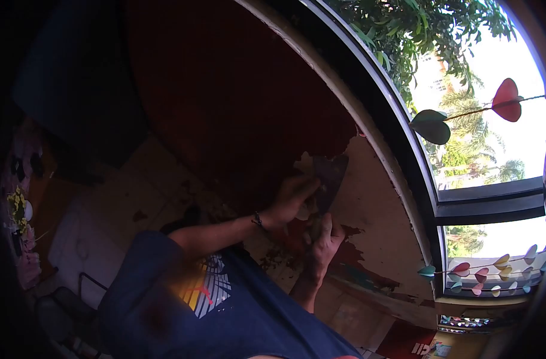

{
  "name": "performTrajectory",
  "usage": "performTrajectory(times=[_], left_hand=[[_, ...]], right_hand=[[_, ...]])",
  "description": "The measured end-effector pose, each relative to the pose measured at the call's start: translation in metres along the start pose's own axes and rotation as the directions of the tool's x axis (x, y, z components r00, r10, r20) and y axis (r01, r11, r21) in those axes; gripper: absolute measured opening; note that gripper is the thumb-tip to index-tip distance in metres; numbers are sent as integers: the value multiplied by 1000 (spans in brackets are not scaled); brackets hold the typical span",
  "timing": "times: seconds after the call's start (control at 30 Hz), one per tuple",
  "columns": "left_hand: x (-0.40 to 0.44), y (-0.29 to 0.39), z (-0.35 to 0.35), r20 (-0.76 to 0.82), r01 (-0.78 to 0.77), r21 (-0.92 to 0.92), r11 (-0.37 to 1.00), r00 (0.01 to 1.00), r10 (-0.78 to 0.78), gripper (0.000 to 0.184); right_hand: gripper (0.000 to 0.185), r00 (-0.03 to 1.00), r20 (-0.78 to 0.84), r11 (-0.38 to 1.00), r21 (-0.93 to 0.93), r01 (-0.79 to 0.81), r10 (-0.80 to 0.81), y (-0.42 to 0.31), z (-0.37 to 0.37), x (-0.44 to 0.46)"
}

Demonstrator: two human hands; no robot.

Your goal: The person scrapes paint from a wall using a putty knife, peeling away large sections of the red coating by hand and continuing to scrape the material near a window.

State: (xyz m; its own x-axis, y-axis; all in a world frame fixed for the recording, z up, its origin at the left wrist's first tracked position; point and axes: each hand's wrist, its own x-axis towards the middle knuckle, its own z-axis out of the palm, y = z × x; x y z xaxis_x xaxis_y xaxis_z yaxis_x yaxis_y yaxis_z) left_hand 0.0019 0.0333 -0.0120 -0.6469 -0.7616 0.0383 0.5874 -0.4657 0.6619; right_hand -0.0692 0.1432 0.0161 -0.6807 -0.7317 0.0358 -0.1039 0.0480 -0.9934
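My right hand (327, 239) is closed around the lower end of a paint scraper (331, 179), whose wide, dark blade points up against the wall. Somewhat blurred, my left hand (294, 197) wears a dark bracelet and reaches in from the left. Its fingers are stretched out toward the blade and seem to touch its left edge. Around the blade, the dark red paint (243, 102) ends in a ragged, peeling edge. A pale bare patch of wall (368, 179) shows to the right. The scraper's handle is mostly hidden in my right hand.
A dark-framed window (488, 206) runs along the right, with strings of heart-shaped cutouts (506, 100) hanging across it. Flaked red and greenish paint (368, 275) marks the lower wall. At far left are a chair (63, 308) and yellow and pink decorations (18, 209) in shadow.
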Motion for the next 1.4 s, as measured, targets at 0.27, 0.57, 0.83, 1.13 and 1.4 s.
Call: performTrajectory(times=[0.27, 0.57, 0.83, 1.13, 1.4], left_hand=[[1, -6, -5, 2, 0, 23, 1000, 1000, 0, 25], [0, 0, -7, 18, -64, 96, 993, 998, 63, 28], [1, -6, -9, 59, -85, 89, 992, 995, 80, 28], [4, 1, -11, 91, -36, 122, 992, 996, 25, 26], [8, 24, -11, 118, -113, 219, 969, 989, 89, 28]], right_hand=[[27, 1000, -15, 1000, -10, -13, 13, 7, 1, 0], [26, 1000, 7, 997, 76, -27, 27, -4, 14, -5], [26, 1000, -13, 996, 90, -23, 24, -4, 15, -7], [26, 999, 6, 988, 147, -53, 52, -6, 11, -6], [24, 999, 34, 987, 158, -26, 21, -7, 14, -8]])
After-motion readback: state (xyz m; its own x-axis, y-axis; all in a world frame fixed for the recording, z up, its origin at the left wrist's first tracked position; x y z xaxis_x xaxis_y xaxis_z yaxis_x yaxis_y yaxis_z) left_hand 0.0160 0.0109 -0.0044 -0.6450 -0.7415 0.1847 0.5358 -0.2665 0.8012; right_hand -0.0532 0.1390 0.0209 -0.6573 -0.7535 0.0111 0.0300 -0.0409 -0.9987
